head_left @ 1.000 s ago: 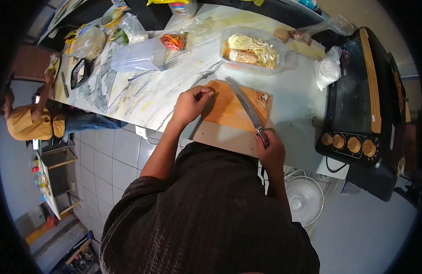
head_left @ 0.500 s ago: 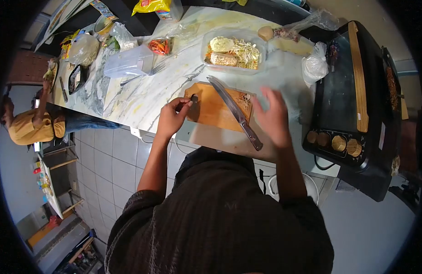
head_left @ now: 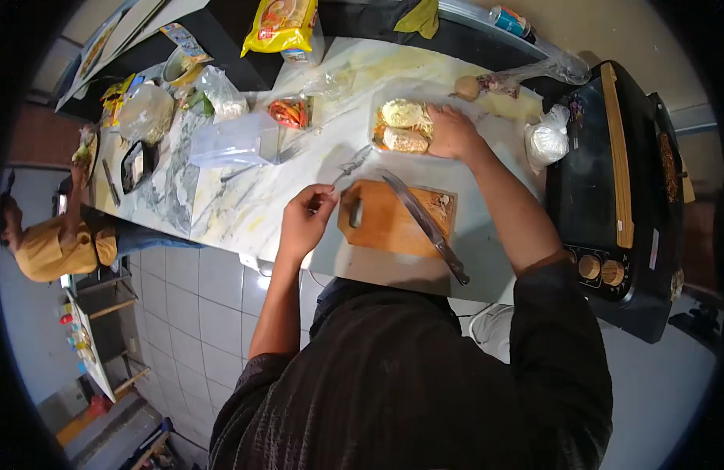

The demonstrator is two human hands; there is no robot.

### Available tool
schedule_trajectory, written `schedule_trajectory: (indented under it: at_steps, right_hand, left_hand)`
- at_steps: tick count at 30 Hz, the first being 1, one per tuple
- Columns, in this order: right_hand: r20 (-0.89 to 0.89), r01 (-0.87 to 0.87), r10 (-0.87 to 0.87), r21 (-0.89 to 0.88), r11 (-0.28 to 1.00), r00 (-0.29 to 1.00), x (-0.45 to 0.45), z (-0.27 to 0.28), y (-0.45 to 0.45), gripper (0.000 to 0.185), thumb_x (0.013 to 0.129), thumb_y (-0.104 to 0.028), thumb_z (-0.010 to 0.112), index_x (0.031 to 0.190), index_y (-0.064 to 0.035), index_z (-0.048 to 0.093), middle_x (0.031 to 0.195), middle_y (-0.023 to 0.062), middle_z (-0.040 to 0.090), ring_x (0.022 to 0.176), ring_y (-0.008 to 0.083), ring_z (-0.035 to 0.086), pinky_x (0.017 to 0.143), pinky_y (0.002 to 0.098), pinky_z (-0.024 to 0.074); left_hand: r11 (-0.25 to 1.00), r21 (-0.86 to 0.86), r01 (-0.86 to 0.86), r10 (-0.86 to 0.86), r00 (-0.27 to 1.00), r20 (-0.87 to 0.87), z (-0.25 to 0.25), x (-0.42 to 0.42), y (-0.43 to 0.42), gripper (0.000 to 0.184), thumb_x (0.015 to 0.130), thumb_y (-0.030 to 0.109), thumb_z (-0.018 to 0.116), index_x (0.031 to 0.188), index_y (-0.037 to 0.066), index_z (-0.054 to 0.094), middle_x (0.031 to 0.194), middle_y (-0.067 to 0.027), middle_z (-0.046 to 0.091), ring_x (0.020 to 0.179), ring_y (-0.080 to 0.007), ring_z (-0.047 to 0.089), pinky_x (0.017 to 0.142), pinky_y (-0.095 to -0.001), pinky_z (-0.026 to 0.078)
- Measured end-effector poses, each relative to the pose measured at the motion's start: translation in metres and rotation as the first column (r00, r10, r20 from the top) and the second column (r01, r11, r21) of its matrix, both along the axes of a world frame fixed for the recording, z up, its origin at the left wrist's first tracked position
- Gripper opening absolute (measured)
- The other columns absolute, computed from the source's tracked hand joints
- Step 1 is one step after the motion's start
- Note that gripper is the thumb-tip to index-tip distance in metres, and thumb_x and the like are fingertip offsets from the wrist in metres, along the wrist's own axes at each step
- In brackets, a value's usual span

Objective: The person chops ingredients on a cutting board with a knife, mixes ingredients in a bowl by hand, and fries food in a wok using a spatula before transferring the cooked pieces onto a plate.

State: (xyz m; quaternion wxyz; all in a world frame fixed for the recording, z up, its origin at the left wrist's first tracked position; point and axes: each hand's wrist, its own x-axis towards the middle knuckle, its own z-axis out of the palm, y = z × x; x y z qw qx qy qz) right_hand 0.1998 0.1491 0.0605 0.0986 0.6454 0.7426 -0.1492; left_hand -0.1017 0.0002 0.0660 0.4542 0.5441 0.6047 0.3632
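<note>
My right hand reaches into the right side of a clear plastic container, over the bean sprouts there. Its fingertips are hidden among the food. Two pale mounds of shredded food fill the container's left part, with orange shreds along the edge. My left hand hovers just left of a wooden cutting board, thumb and fingers pinched together; whatever is in them I cannot make out. Across the board lies a large knife, its dark handle past the near edge. Small scraps lie at the board's upper right corner.
A black griddle appliance stands at the right, beside a bag of white powder. Leftward are an empty clear container, a pack of red chillies and a fork. Another person works at the far left.
My right hand has moved from beside the board up and forward into the food container. My left hand stays pinched, now off the board's left edge. The view has shifted slightly.
</note>
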Motion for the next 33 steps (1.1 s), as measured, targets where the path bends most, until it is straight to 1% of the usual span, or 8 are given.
schedule_trajectory:
  at_steps: [7,9,11,13,19,22,29,33]
  right_hand:
    - [-0.073,0.075,-0.07,0.064,0.995,0.995,-0.009,-0.008,-0.018,0.09,0.06,-0.027,0.083,0.133,0.0001,0.037,0.126,0.026,0.046,0.115,0.0447,0.049,0.097,0.0472,0.0437]
    - [-0.058,0.11,-0.107,0.062,0.992,0.993,-0.011,-0.014,-0.018,0.089,0.061,-0.026,0.082,0.133,0.0009,0.037,0.126,0.0261,0.046,0.115,0.0445,0.05,0.097,0.0472,0.0441]
    - [-0.04,0.135,-0.132,0.068,0.989,0.99,-0.008,-0.018,-0.016,0.088,0.062,-0.024,0.081,0.133,0.0016,0.036,0.125,0.0262,0.047,0.115,0.0442,0.05,0.097,0.0472,0.0444]
    - [-0.012,0.184,-0.184,0.041,0.982,0.983,-0.009,-0.014,-0.016,0.087,0.062,-0.021,0.08,0.133,0.0027,0.036,0.125,0.0271,0.047,0.113,0.0445,0.051,0.096,0.0464,0.0457]
    - [-0.057,0.194,-0.192,0.03,0.981,0.98,-0.015,0.001,-0.027,0.079,0.064,-0.014,0.077,0.132,-0.0003,0.039,0.123,0.0283,0.048,0.109,0.0459,0.054,0.094,0.0466,0.0471]
    - [0.011,0.215,-0.215,-0.008,0.977,0.977,-0.013,-0.007,-0.02,0.07,0.067,-0.01,0.074,0.128,-0.0009,0.042,0.116,0.0279,0.053,0.105,0.0443,0.057,0.089,0.0463,0.0496]
    - [-0.076,0.108,-0.102,0.07,0.992,0.992,-0.008,0.011,-0.024,0.048,0.077,0.002,0.061,0.123,-0.0019,0.047,0.099,0.0254,0.06,0.094,0.0423,0.063,0.081,0.0462,0.0532]
    - [-0.123,0.053,-0.024,0.239,0.97,0.992,-0.017,0.038,-0.032,0.038,0.077,0.0,0.061,0.114,-0.0024,0.054,0.098,0.026,0.061,0.091,0.0415,0.064,0.079,0.0462,0.0529]
  left_hand:
    - [0.989,0.005,0.146,-0.146,0.989,-0.029,-0.01,0.047,0.132,0.054,0.083,0.036,0.073,0.114,-0.004,0.053,0.083,-0.0164,0.066,0.071,-0.0184,0.066,0.064,-0.0314,0.052]
    - [0.947,-0.033,0.321,-0.309,0.875,-0.373,-0.018,0.065,0.156,0.054,0.082,0.041,0.073,0.106,-0.004,0.053,0.077,-0.0186,0.065,0.072,-0.0219,0.069,0.058,-0.0335,0.052]
    - [0.915,-0.027,0.403,-0.373,0.817,-0.44,-0.026,0.068,0.168,0.045,0.085,0.038,0.07,0.092,-0.002,0.05,0.073,-0.0195,0.064,0.069,-0.0235,0.07,0.052,-0.034,0.051]
    - [0.859,-0.196,0.474,-0.491,0.87,-0.047,-0.014,0.063,0.167,0.037,0.09,0.033,0.067,0.083,0.003,0.047,0.073,-0.0119,0.061,0.062,-0.015,0.066,0.051,-0.0278,0.05]
    - [0.838,-0.191,0.512,-0.445,0.842,0.305,-0.041,0.057,0.164,0.033,0.092,0.025,0.064,0.079,0.005,0.042,0.065,-0.0064,0.055,0.052,-0.0153,0.063,0.044,-0.0258,0.048]
    - [0.873,-0.24,0.424,-0.351,0.889,0.293,-0.043,0.064,0.158,0.021,0.089,0.014,0.058,0.079,0.004,0.043,0.065,-0.0075,0.057,0.052,-0.0164,0.063,0.043,-0.0259,0.049]
    - [0.916,-0.235,0.324,-0.261,0.929,0.264,-0.013,0.06,0.121,0.017,0.089,0.011,0.054,0.082,0.006,0.039,0.066,-0.0058,0.053,0.049,-0.0148,0.06,0.041,-0.0271,0.046]
    - [0.94,-0.215,0.266,-0.183,0.922,0.34,-0.012,0.053,0.103,0.018,0.09,0.01,0.052,0.082,0.009,0.035,0.066,-0.0061,0.051,0.049,-0.0145,0.057,0.042,-0.0271,0.043]
